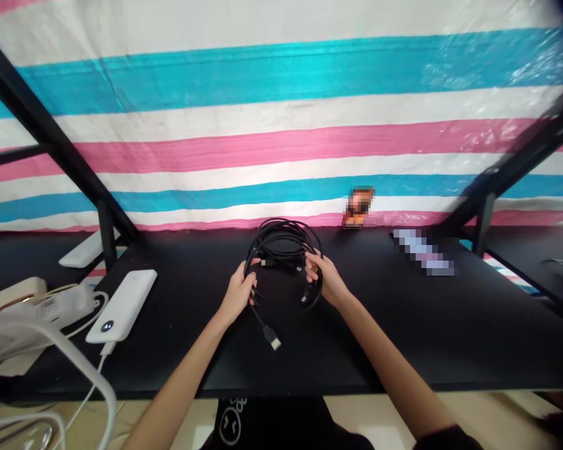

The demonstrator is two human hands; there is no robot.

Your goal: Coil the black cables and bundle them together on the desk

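A loose bundle of black USB cables [286, 232] is looped over the black table in front of me. My left hand [238, 292] is closed round the left side of the loops. On the opposite side, my right hand [327, 279] grips the coil with bent fingers. One USB plug [272, 337] with a metal tip hangs toward me below my left hand. More small connectors show inside the loops and near my right fingers. How many separate cables make up the bundle I cannot tell.
A white power bank [124, 306] with a plugged-in white cable lies left, beside a white power strip [70, 306] and thick white cords. A blurred orange item [359, 207] stands at the back; a pixelated flat object [425, 252] lies right. Black frame bars [51, 134] slant at both sides.
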